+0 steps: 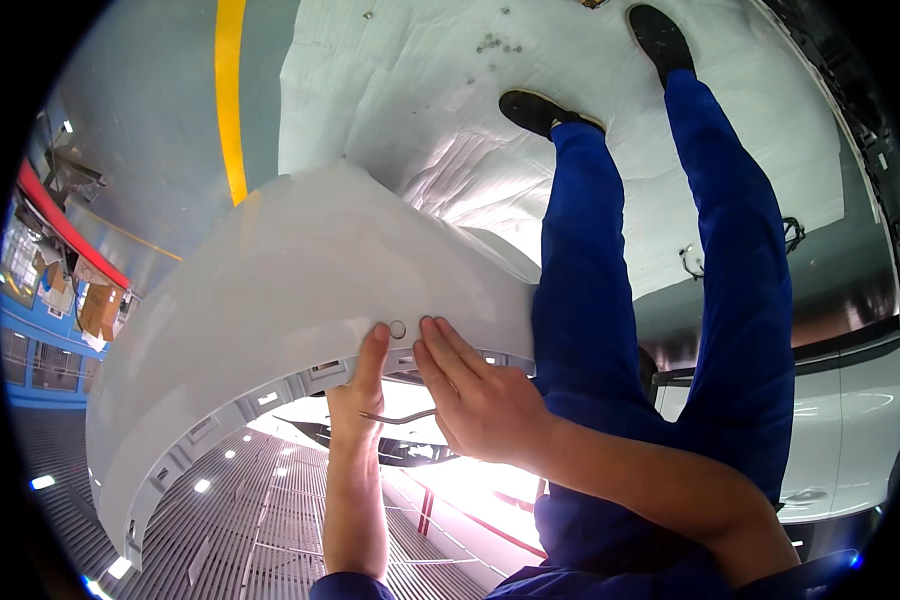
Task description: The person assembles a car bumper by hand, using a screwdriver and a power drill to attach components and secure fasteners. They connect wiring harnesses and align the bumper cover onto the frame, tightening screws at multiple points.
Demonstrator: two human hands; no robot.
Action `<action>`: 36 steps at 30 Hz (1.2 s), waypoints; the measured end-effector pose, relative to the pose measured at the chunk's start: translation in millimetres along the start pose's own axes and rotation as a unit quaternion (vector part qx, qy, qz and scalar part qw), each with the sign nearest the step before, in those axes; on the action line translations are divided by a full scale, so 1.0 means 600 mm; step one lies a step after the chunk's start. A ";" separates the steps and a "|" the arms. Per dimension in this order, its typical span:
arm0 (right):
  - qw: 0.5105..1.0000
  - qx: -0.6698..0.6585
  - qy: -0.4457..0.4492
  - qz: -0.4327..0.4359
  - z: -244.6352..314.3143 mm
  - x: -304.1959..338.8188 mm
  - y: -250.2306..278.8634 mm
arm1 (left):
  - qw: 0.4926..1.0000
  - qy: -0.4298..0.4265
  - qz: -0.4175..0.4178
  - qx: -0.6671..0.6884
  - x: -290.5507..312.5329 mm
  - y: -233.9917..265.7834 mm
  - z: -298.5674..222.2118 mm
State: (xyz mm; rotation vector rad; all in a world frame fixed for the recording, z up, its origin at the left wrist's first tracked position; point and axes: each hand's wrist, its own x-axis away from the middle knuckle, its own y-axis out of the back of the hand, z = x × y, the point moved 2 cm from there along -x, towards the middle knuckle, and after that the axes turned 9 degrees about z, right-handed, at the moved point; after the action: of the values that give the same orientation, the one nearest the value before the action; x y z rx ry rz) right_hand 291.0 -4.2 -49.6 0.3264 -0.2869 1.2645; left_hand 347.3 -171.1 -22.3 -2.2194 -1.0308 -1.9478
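Note:
A large white car bumper (270, 260) spans the left and middle of the view, its slotted edge toward me. My left hand (355, 400) holds that edge, thumb on the smooth outer face and the other fingers hidden behind it. Beside the thumb is a small circle (398, 329) on the face; whether it is a hole or a mark I cannot tell. My right hand (485, 400) rests its outstretched fingertips on the bumper just right of the circle. A thin curved metal tool (402, 419) sticks out from under this hand, its tip in front of my left wrist.
White sheeting (410, 90) with small scattered bits covers the floor, and a yellow line (229, 100) runs left of it. My legs in blue trousers (595, 250) stand right of the bumper. A white car body (840, 430) is at the right; cardboard boxes (100, 310) stand far left.

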 end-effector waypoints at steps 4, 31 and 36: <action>1.000 0.004 -0.001 -0.007 -0.002 -0.001 0.002 | 0.995 0.039 0.022 0.092 0.005 -0.007 0.003; 0.998 -0.009 -0.033 -0.044 0.002 0.005 -0.014 | 0.964 -0.055 -0.215 0.148 0.040 -0.097 0.042; 0.999 0.013 -0.029 -0.027 0.001 0.010 -0.009 | 0.965 -0.069 -0.194 0.163 0.044 -0.096 0.041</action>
State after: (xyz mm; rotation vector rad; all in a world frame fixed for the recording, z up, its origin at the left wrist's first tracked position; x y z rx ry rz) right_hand 298.1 -0.3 -47.3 0.3906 -0.3104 1.2075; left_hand 342.0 -103.6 -27.7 -2.1115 -1.7764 -1.5908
